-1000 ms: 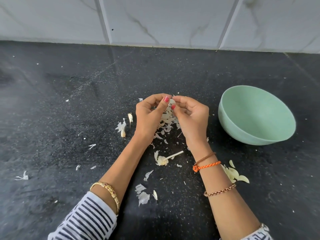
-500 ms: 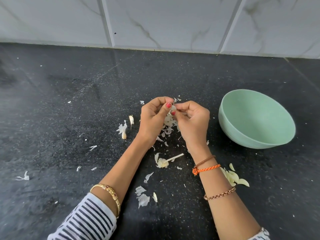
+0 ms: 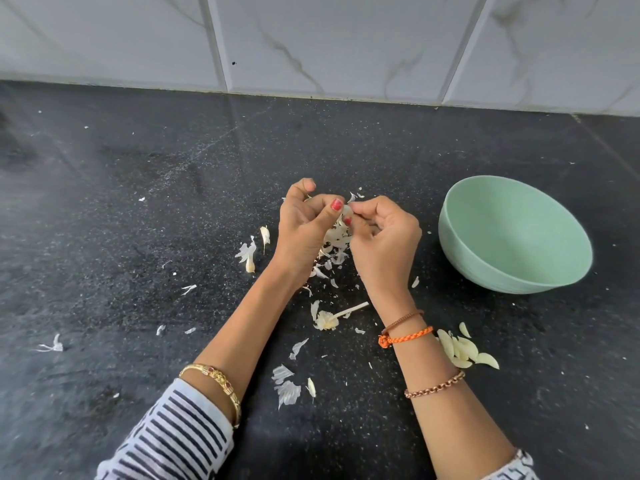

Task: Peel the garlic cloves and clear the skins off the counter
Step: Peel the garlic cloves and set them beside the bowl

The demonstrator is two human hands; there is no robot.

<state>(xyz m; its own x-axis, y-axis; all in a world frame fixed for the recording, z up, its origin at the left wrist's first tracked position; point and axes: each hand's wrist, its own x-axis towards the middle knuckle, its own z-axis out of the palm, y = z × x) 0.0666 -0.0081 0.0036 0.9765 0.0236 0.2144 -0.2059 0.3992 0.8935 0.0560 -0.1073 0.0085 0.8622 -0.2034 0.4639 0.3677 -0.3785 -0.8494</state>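
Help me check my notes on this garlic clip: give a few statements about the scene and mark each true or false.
1. Both hands pinch one garlic clove between them. True.
2. The green bowl holds peeled cloves. False: it looks empty; the peeled cloves lie on the counter by the right forearm.
3. Skins lie scattered under the hands. True.
4. The left hand rests flat on the counter. False: it is raised, fingers curled on the clove.

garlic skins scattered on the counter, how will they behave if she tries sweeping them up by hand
The garlic skins look paper-thin and curled, so they are probably very light and floppy and may flutter or scatter rather than slide in a pile. The tiniest flecks may cling to the dark counter. The stiffer-looking stem piece would likely just slide or roll.
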